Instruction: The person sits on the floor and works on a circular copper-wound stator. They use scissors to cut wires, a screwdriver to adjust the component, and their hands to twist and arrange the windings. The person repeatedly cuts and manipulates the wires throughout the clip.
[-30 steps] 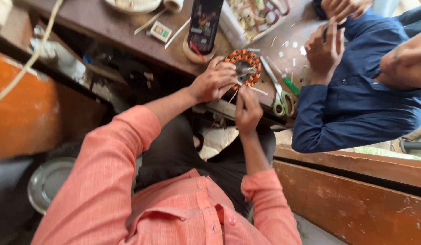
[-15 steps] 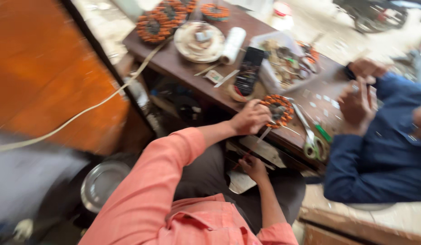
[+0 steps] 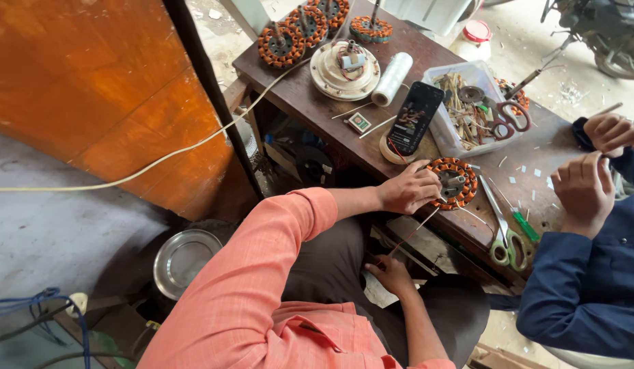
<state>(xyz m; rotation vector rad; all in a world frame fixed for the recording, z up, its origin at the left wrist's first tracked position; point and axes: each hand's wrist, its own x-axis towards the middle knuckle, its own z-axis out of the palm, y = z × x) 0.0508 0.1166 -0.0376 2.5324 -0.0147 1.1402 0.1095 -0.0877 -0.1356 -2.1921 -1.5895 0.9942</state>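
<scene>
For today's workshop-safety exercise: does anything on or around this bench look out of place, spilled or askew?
Yes. Small white scraps lie scattered over the wooden bench near the green-handled scissors. A phone stands tilted, propped on a tape roll. A pale cable trails off the bench's edge across the orange panel.

The left hand [image 3: 407,188] covers the near rim of the copper-wound stator [image 3: 453,182] at the worktop's [image 3: 310,96] front edge. The right hand [image 3: 392,275] sits below that edge, its grip on the thin wire [image 3: 416,232] too small to judge. A co-worker's hands [image 3: 584,191] at the worktop's right end hide whatever they hold.
</scene>
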